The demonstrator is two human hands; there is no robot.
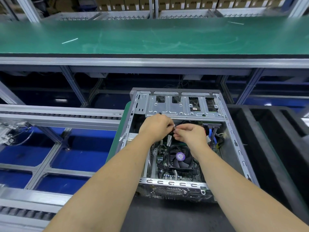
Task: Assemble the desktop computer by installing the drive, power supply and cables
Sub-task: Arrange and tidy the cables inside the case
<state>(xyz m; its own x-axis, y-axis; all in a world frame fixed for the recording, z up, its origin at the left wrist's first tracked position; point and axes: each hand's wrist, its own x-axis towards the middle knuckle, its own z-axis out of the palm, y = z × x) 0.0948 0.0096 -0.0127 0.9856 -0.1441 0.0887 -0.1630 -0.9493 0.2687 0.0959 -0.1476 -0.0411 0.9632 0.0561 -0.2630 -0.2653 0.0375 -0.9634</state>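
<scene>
Two hands meet over the open computer case (237,138), just below its drive cage (182,108): the left hand (156,126) and the right hand (192,134) each pinch, with curled fingertips, a small connector (174,127) at the end of a cable bundle (169,141), the grip of both narrow and closed on that one piece. The connector hangs above the motherboard (160,164), between the cage and the CPU fan (180,156); which socket it belongs to cannot be told from here. It looks light and rigid, probably plastic, while the wires behind it are soft and springy, so it is best held by the housing's sides and not by the leads, which could pull out of the shell. Any pins would be delicate, so a straight, gentle push seems wise. The case lies on its side on the dark desk (167,216) and holds the board, the fan, and at the right a cluster of blue and purple cables (213,136) with loose plugs. The cage's openings show only dark gaps; whether a drive sits inside is unclear. No power supply is plainly visible.
</scene>
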